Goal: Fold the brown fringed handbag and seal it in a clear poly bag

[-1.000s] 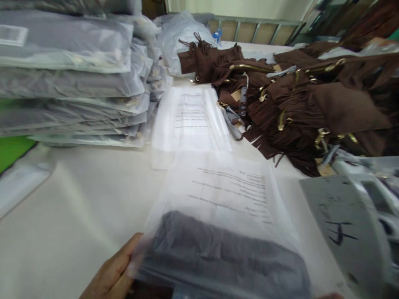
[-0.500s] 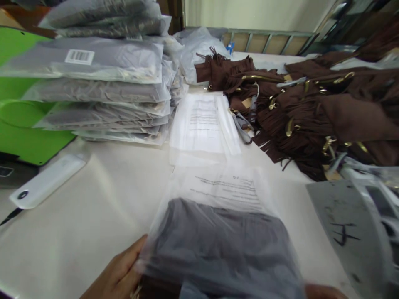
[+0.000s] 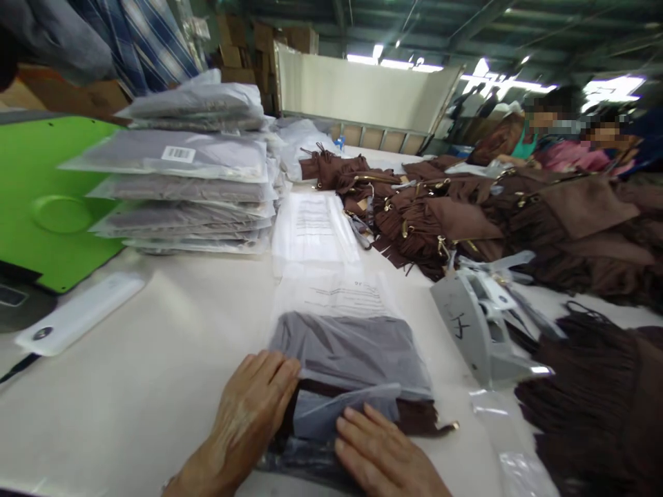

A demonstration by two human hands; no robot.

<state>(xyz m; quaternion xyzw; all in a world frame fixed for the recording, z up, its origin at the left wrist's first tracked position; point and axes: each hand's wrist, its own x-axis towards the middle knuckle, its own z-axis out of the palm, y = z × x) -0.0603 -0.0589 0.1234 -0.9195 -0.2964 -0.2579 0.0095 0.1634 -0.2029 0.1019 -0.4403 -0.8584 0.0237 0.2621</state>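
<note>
A frosted plastic bag [image 3: 357, 345] lies on the table in front of me. Partly inside it is a dark brown fringed bag [image 3: 417, 416], with a gold-coloured metal end sticking out at the right. Grey wrapping [image 3: 318, 414] covers part of the brown bag at the plastic bag's near, open end. My left hand [image 3: 253, 400] grips the plastic bag's left side near its mouth; its thumb is hidden. My right hand [image 3: 383, 449] lies with fingers stretched out flat on the wrapping and the brown bag.
Filled plastic bags [image 3: 207, 155] are stacked at the left beside a green board [image 3: 56, 200] and a white corded device [image 3: 77, 314]. Printed empty bags [image 3: 315, 231] lie ahead. Brown fringed bags [image 3: 445, 214] and a white-grey stand [image 3: 481, 324] occupy the right. People [image 3: 562, 141] are farther back.
The camera view has tilted up. The plastic bag has come to lie on the table, and my right hand has moved from its right edge onto the contents at its mouth.
</note>
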